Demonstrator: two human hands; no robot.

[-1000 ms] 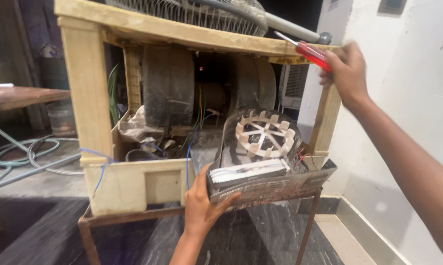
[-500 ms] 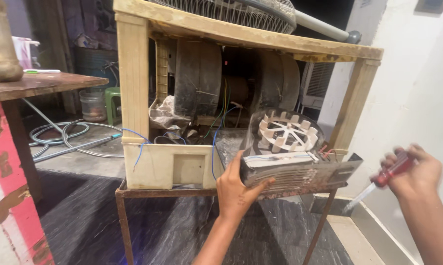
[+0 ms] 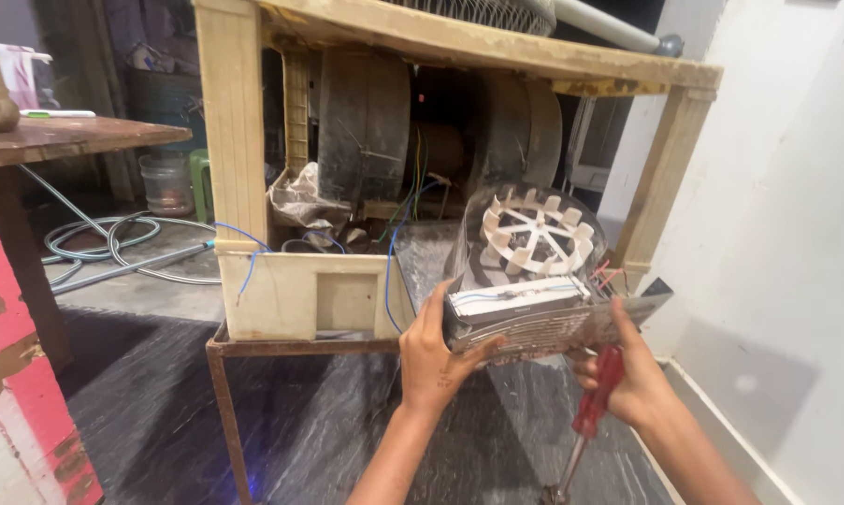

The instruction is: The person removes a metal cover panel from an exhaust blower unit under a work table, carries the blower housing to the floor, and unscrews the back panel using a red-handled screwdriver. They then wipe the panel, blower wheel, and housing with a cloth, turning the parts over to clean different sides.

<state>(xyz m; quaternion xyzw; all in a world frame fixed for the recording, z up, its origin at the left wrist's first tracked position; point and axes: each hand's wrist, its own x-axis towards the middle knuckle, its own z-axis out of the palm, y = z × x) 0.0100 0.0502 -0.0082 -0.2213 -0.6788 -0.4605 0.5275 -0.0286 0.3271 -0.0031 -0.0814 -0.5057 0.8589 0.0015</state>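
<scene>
Both hands grip the fan housing at the cooler frame's front right corner. Left hand clasps its left end, fingertips hidden underneath. Right hand supports its right underside while clenching a red-handled screwdriver, whose tip blurs near the floor. White impeller sits above the housing; wires behind are hard to trace.

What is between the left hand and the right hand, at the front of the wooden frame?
In the head view, the metal fan unit with its white fan wheel lies between the left hand and right hand, which holds a red-handled screwdriver.
</scene>
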